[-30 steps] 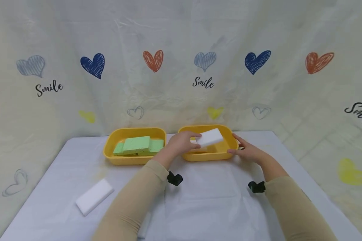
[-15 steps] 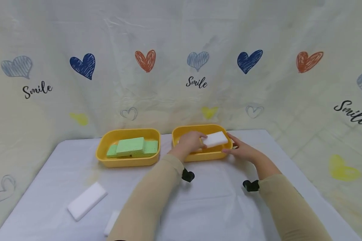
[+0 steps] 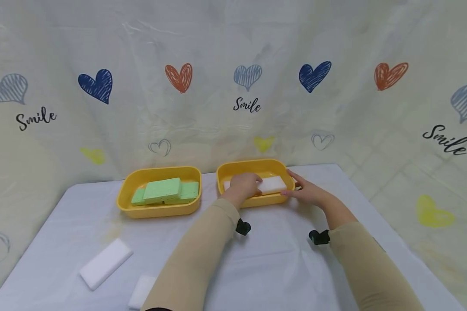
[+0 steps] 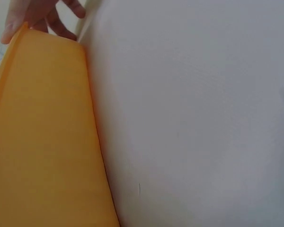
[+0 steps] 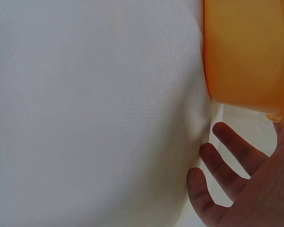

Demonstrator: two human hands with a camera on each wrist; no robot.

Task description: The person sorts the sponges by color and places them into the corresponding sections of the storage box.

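In the head view my left hand (image 3: pixel 244 186) reaches into the right yellow tray (image 3: pixel 266 200) and grips the left end of a white sponge (image 3: pixel 273 185), which lies low inside. Part of another pale block (image 3: pixel 226 185) shows left of the hand; the rest is hidden. My right hand (image 3: pixel 309 193) holds the tray's right end, thumb toward the front and index finger toward the back. Up close in the right wrist view, the right hand (image 5: pixel 260 189) touches the rim while several fingers spread beneath it. The left wrist view shows the tray's outer wall (image 4: pixel 47 132), without the left hand.
A second yellow tray (image 3: pixel 159 211) to the left holds several green sponges (image 3: pixel 162 190). Two white sponges lie on the front left of the white-covered table: one whole (image 3: pixel 106 264), one partly hidden (image 3: pixel 142 292) by the left sleeve. A heart-printed curtain (image 3: pixel 202 125) stands behind.
My left hand has lowered the white sponge from above the right tray down into it. The right hand stays at the tray's end. The head view has shifted slightly right.
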